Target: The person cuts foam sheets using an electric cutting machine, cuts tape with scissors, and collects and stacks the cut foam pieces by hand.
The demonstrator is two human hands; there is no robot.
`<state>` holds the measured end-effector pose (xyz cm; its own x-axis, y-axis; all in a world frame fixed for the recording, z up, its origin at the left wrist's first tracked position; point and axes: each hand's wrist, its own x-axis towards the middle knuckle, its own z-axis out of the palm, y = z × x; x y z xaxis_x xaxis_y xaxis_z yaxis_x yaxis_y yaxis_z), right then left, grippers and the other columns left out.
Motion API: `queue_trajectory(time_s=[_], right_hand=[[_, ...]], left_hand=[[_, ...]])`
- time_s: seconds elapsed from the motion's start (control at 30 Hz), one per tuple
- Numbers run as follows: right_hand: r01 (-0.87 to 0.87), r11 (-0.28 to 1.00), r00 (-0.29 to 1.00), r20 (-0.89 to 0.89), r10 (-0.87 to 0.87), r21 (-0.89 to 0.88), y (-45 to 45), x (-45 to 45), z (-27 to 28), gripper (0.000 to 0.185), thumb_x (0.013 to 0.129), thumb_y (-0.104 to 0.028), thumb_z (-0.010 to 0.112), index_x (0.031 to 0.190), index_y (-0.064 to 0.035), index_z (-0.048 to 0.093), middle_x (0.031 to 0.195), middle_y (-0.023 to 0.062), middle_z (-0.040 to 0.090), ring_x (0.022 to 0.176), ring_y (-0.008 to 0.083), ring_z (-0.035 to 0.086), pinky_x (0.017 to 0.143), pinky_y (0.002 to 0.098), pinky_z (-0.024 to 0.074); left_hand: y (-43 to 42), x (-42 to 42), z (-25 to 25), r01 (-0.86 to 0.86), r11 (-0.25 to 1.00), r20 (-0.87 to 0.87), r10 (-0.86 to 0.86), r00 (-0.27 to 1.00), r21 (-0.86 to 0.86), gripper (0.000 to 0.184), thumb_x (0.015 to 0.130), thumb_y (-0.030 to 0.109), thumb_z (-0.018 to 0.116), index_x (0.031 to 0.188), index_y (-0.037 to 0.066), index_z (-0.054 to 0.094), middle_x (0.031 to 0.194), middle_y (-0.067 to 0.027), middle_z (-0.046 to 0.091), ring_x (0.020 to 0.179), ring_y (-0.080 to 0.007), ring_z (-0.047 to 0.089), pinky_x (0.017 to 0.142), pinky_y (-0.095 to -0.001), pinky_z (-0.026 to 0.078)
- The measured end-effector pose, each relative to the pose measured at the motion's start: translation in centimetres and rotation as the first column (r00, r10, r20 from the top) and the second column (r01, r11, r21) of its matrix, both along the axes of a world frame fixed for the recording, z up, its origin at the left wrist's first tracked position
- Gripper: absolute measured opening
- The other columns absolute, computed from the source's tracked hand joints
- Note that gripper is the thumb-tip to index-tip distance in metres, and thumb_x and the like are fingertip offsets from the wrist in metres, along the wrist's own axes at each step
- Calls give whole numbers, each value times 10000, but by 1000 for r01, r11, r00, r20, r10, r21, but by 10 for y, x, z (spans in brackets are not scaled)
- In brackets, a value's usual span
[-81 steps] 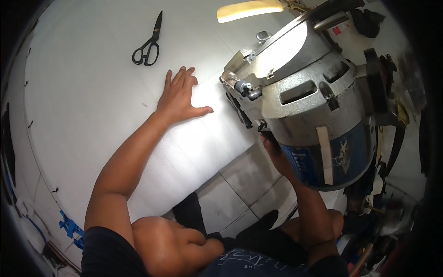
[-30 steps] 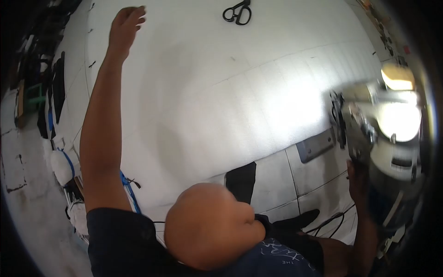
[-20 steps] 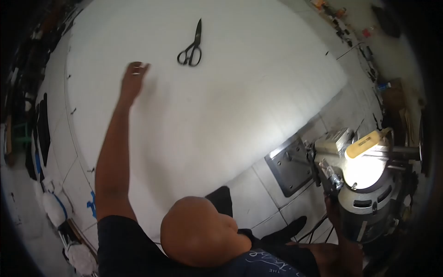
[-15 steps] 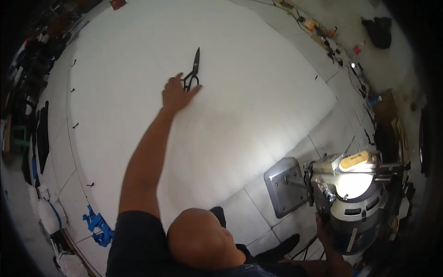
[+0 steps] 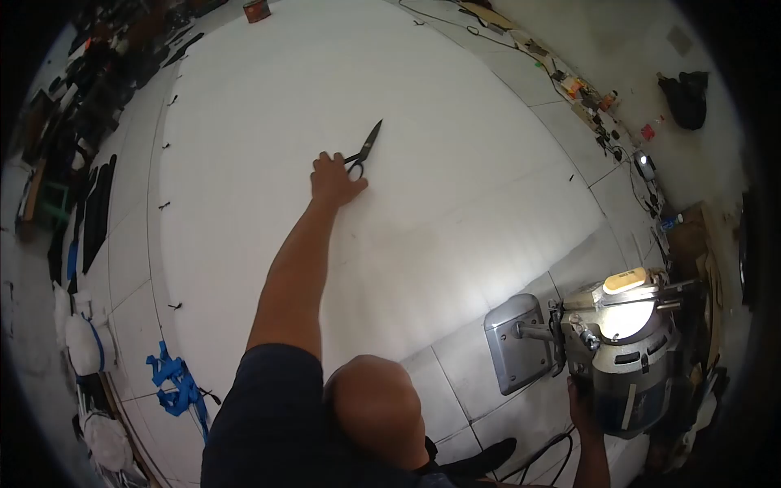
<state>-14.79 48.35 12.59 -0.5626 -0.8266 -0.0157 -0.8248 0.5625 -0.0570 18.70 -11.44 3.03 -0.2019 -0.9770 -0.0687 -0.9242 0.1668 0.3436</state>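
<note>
A large white sheet [image 5: 423,260] is spread over the tiled floor. Black scissors [image 5: 370,145] lie on it, blades pointing up and to the right. My left hand [image 5: 332,180] is at the scissors' handles, its fingers apart around them. At the right is an electric cutting machine [image 5: 630,358] with a grey base plate [image 5: 514,342], a lit lamp and a yellow handle. The machine is off the sheet, tilted on its side. My right hand [image 5: 581,405] is against the machine's near side; its fingers are mostly hidden behind the motor housing.
Blue strapping [image 5: 175,382] lies by the sheet's left edge. A small reddish tin [image 5: 256,10] stands at the far edge. Small items and cables line the right side, near a black bag [image 5: 685,99]. My knee and a black cable are at the bottom.
My left hand has lifted off the sheet, swung left, then come to the scissors' handles. The machine has moved right, off the sheet, and tipped so its base plate shows. The camera view has shifted.
</note>
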Motion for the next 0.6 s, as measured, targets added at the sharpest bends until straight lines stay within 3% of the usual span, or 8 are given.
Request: queue_trajectory(time_s=[0.2, 0.27, 0.3, 0.33, 0.37, 0.47, 0.53, 0.6], right_hand=[[-335, 912, 915, -150, 375, 235, 9, -44, -7, 477, 1031, -391, 516, 1388, -75, 528, 1407, 117, 566, 1321, 295, 505, 1117, 456, 374], [-222, 962, 934, 319, 163, 157, 32, -75, -32, 529, 1060, -384, 451, 1462, -42, 430, 1472, 113, 501, 1382, 266, 444, 1154, 429, 354], [-480, 817, 864, 8, 504, 320, 32, -76, -27, 531, 1069, -374, 428, 1477, -36, 408, 1477, 149, 480, 1380, 293, 442, 1144, 448, 374], [-414, 634, 265, -580, 770, 653, 28, -73, -19, 533, 1078, -364, 404, 1492, -29, 385, 1482, 185, 459, 1379, 321, 440, 1133, 468, 394], [-346, 650, -263, -735, 625, 677, 24, -71, -11, 535, 1087, -355, 381, 1506, -23, 362, 1486, 220, 437, 1378, 348, 437, 1123, 487, 414], [-423, 781, 163, -809, 564, 459, 20, -64, -21, 528, 1074, -351, 428, 1499, -41, 389, 1464, 286, 423, 1326, 405, 480, 1073, 530, 452], [-220, 940, 974, 3, 227, 260, 34, -78, -29, 493, 1039, -374, 503, 1432, -78, 478, 1456, 179, 477, 1298, 349, 504, 1098, 498, 401], [-246, 897, 942, -128, 310, 367, 56, -80, -53, 431, 1023, -375, 534, 1352, -97, 556, 1417, 99, 538, 1283, 292, 511, 1111, 472, 361]], left_hand=[[-6, 127, -41, -152, 922, -243, 66, 968, -356, 734, 726, 370, 825, 1257, -37, 523, 1197, -232, 508, 1144, -390, 518, 970, -495, 464], [-5, 179, -34, -290, 867, -136, 256, 957, -405, 681, 728, 346, 837, 1208, -33, 537, 1174, -222, 497, 1069, -383, 552, 902, -488, 493], [-3, 205, -26, -335, 859, -98, 323, 941, -388, 657, 774, 350, 817, 1234, -29, 541, 1182, -234, 497, 1054, -384, 559, 895, -493, 496], [-8, 236, -30, -373, 836, -61, 382, 922, -403, 677, 761, 389, 816, 1209, -35, 537, 1171, -230, 493, 1059, -388, 569, 901, -496, 501], [-8, 263, -36, -444, 818, -31, 466, 884, -366, 683, 785, 406, 798, 1224, -43, 530, 1183, -242, 482, 1072, -400, 567, 901, -500, 511], [-4, 326, -43, -550, 745, 75, 616, 784, -377, 737, 822, 461, 760, 1288, -44, 495, 1220, -274, 459, 1091, -434, 560, 901, -529, 519], [-7, 360, -63, -607, 704, 112, 682, 723, -368, 777, 825, 550, 719, 1302, -23, 497, 1236, -279, 476, 1120, -444, 560, 914, -544, 512], [-3, 368, -80, -684, 661, 161, 745, 648, -308, 830, 813, 655, 669, 1346, 40, 504, 1301, -238, 492, 1169, -419, 553, 938, -592, 479]])
